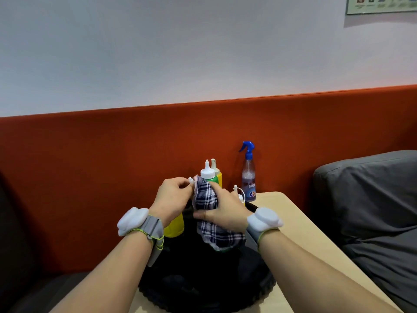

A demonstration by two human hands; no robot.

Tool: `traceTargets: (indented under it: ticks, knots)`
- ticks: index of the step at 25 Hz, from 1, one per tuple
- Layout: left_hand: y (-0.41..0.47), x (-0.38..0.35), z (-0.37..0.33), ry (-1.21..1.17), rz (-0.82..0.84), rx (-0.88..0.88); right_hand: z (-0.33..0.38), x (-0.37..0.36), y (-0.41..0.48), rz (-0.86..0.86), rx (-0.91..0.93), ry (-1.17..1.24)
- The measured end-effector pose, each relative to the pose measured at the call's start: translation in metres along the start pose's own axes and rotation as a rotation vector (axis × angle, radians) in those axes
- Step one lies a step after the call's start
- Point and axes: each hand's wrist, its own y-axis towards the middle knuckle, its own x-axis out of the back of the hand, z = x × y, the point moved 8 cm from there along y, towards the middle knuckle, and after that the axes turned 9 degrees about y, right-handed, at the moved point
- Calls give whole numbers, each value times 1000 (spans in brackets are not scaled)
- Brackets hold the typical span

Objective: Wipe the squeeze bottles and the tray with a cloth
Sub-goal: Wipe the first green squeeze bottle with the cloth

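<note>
Squeeze bottle, held above the black tray on the bench: right hand is clasping it through the checked cloth, left hand is pinching its nozzle end, long axis leaning up and away toward the left hand.

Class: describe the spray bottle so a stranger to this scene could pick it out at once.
Find the orange-red backrest, then the pale table before it. At the table's far edge, right of the squeeze bottles, stands the spray bottle. It alone is clear with a blue trigger head.
</note>
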Motion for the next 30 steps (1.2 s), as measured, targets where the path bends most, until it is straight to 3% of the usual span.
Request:
traceTargets:
  ticks: [4,7,11,14,17,22,26,30]
  knots:
    - [-4,11,4,14,-55,18,-53,-11,-23,110,-173,-118]
    - [-3,18,4,-17,-85,8,-72,1,-35,215,-201,-156]
    - [-7,10,4,-58,-21,39,-24,11,-21,116,-70,190]
    - [-12,4,2,-126,69,90,1,-12,-6,53,-16,111]
    - [-22,5,8,-144,194,136,-20,-25,-10,72,-105,28]
    - [-20,17,18,25,103,124,-64,-12,-34,202,-204,-185]
    - [-17,13,15,-19,36,137,-33,9,-13,82,-100,137]
    - [-23,-4,14,-247,148,178,5,-14,9,39,-2,-31]
